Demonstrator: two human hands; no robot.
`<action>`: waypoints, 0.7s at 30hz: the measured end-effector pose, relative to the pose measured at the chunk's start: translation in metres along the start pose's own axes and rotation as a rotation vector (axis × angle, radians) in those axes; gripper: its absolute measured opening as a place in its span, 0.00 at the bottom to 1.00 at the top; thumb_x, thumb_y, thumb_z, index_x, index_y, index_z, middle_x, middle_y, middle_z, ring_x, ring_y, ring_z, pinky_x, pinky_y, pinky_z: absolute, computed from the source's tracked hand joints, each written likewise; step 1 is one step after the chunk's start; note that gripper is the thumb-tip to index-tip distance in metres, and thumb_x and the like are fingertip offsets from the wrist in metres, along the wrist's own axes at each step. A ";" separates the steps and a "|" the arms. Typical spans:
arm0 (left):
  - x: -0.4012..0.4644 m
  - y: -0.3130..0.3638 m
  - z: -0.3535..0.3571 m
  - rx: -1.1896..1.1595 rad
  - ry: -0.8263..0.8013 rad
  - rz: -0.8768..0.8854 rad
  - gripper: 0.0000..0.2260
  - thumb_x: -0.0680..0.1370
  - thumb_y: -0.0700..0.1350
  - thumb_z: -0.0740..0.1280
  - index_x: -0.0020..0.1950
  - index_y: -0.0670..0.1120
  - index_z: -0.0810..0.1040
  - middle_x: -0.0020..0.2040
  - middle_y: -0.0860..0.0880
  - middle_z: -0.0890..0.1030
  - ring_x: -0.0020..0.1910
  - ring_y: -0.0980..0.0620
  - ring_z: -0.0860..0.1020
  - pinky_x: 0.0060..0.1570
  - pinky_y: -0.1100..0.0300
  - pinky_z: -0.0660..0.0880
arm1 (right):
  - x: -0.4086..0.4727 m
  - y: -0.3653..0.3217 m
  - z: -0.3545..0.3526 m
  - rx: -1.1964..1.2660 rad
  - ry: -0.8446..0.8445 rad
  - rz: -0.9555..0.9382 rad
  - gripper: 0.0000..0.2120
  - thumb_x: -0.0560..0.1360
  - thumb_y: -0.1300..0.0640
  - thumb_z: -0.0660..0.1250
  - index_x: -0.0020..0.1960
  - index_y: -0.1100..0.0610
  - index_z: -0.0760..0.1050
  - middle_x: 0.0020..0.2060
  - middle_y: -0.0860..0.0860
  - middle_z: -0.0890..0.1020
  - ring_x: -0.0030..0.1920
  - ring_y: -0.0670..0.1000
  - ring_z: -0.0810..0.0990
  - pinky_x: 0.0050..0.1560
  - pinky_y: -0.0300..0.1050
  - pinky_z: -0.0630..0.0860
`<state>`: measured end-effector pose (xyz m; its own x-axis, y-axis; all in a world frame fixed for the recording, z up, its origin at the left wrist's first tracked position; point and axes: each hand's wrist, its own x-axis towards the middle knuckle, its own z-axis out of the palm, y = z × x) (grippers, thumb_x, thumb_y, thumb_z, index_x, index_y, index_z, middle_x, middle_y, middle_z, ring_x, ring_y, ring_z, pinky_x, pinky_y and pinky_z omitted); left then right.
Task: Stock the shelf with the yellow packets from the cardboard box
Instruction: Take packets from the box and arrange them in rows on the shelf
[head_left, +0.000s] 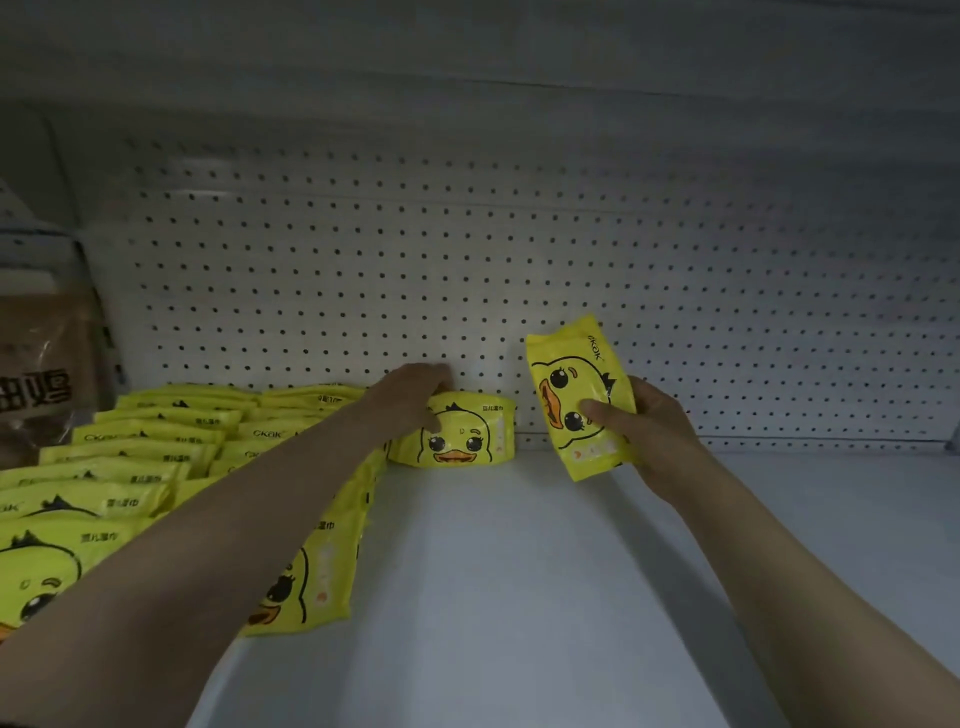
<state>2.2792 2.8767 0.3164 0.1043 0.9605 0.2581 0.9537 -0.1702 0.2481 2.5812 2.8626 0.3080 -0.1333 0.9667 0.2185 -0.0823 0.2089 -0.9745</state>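
A yellow duck-face packet (457, 434) stands on its long edge at the back of the white shelf (519, 571), against the pegboard. My left hand (410, 397) rests on its top left corner, fingers curled over it. My right hand (649, 421) holds a second yellow packet (579, 400) upright and slightly tilted, just right of the first, its lower end close above the shelf. Rows of several yellow packets (156, 457) fill the shelf's left part. The cardboard box is out of view.
A white pegboard back wall (519, 260) closes the shelf behind. A brown and clear bag with dark print (47, 364) stands at the far left. The upper shelf's underside (467, 52) hangs overhead. Bare shelf surface stretches to the right of my right hand.
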 end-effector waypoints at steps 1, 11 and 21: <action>0.000 -0.002 0.000 0.002 -0.004 0.015 0.23 0.66 0.43 0.78 0.57 0.49 0.74 0.52 0.51 0.76 0.53 0.49 0.74 0.46 0.57 0.68 | 0.001 0.001 0.000 0.004 -0.002 0.003 0.17 0.70 0.64 0.76 0.58 0.58 0.80 0.50 0.55 0.86 0.51 0.59 0.85 0.52 0.60 0.81; -0.004 0.006 -0.005 0.323 0.046 0.022 0.24 0.70 0.49 0.75 0.64 0.54 0.71 0.58 0.50 0.72 0.61 0.48 0.71 0.48 0.55 0.69 | 0.002 0.006 0.007 -0.027 -0.078 -0.007 0.18 0.69 0.64 0.76 0.58 0.58 0.80 0.49 0.55 0.86 0.49 0.58 0.86 0.49 0.58 0.82; -0.049 0.006 -0.023 -0.014 0.135 -0.102 0.20 0.76 0.56 0.68 0.65 0.53 0.72 0.59 0.48 0.73 0.60 0.48 0.72 0.54 0.56 0.68 | 0.014 0.002 0.025 -0.335 -0.274 -0.005 0.17 0.68 0.65 0.78 0.55 0.58 0.80 0.46 0.52 0.86 0.43 0.50 0.86 0.39 0.44 0.82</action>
<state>2.2735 2.8238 0.3268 -0.0325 0.9347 0.3540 0.9533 -0.0774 0.2920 2.5542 2.8733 0.3105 -0.3951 0.8998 0.1853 0.2354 0.2941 -0.9263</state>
